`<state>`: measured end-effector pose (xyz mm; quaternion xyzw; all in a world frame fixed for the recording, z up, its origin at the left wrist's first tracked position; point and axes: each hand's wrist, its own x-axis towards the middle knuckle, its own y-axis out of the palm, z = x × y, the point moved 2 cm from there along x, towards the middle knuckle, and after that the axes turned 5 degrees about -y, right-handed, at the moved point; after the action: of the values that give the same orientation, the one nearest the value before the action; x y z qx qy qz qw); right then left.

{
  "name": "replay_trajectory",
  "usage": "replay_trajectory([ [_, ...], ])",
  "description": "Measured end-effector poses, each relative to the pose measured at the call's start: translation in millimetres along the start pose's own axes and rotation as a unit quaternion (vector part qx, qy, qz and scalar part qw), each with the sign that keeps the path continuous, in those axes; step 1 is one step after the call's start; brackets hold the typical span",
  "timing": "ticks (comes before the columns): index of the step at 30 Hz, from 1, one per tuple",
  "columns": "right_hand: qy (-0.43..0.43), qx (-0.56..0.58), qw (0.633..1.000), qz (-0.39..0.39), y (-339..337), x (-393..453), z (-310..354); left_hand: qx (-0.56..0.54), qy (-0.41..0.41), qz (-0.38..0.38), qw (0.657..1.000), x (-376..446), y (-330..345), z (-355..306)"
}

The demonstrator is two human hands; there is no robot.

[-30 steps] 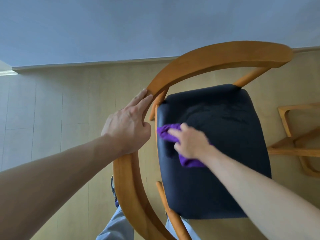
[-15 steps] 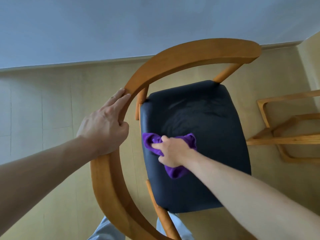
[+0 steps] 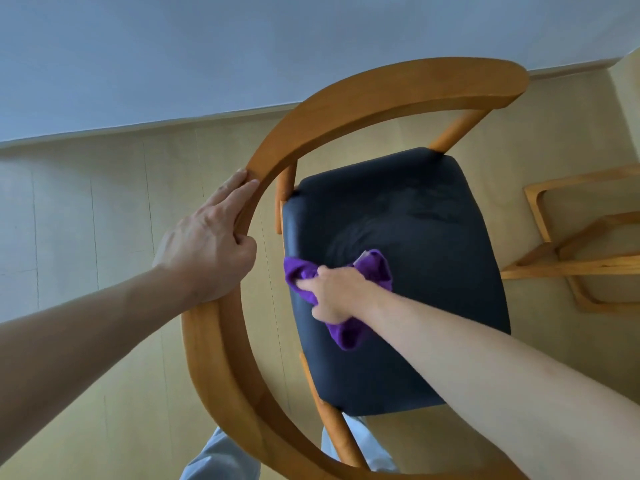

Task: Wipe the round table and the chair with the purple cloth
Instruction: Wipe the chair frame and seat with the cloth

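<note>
I look straight down on a wooden chair (image 3: pixel 388 95) with a curved backrest rail and a black padded seat (image 3: pixel 433 237). My left hand (image 3: pixel 207 247) grips the rail on its left side, fingers over the top and thumb inside. My right hand (image 3: pixel 336 296) presses the crumpled purple cloth (image 3: pixel 375 268) onto the left middle of the seat; cloth sticks out on both sides of the hand and below it. The round table is not in view.
A wooden frame of another piece of furniture (image 3: pixel 581 258) stands on the pale floor right of the chair. A white wall (image 3: pixel 242 46) with a baseboard runs behind. My trouser legs (image 3: pixel 221 459) show under the rail at the bottom.
My right hand with the cloth has slid from the seat's left edge toward me and slightly inward. The left hand keeps its hold on the rail; the view has shifted.
</note>
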<state>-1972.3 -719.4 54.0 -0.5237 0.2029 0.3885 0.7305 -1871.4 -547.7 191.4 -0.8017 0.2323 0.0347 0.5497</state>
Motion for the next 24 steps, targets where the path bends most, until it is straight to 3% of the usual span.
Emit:
replay_trajectory([
  [2,-0.007,0.000,1.000,-0.023,-3,-10,-12,-0.002,-0.001,0.000,1.000,-1,-1,-1],
  [5,0.112,0.085,0.977,-0.160,-34,-9,-68,-0.003,0.006,-0.002,1.000,0,0,0],
  [8,0.299,0.225,0.881,-0.290,-62,-17,-127,-0.006,0.002,-0.002,1.000,0,2,1],
  [9,0.350,0.266,0.849,-0.294,-62,-17,-136,-0.005,0.002,-0.004,1.000,0,2,1],
  [10,0.374,0.268,0.842,-0.282,-58,-16,-134,-0.004,0.002,-0.005,1.000,0,2,2],
  [12,0.338,0.152,0.900,-0.231,-38,-8,-105,-0.002,0.003,-0.003,1.000,-1,3,1],
  [14,0.211,-0.022,0.961,-0.180,-1,-6,-55,0.000,-0.003,-0.001,1.000,-1,2,1],
  [16,0.087,-0.097,0.987,-0.090,26,-22,-24,0.001,-0.007,0.003,1.000,-1,2,1],
  [19,-0.012,-0.129,0.992,-0.009,13,-45,-43,0.006,-0.007,0.005,1.000,-2,1,-1],
  [21,0.011,-0.112,0.992,-0.050,-11,-47,-77,0.009,-0.004,0.005,1.000,-2,0,-3],
  [23,0.136,-0.002,0.978,-0.161,-34,-47,-120,0.011,-0.004,0.002,1.000,-1,0,-4],
  [24,0.211,0.076,0.949,-0.219,-41,-46,-138,0.012,-0.007,0.002,1.000,0,0,-4],
])
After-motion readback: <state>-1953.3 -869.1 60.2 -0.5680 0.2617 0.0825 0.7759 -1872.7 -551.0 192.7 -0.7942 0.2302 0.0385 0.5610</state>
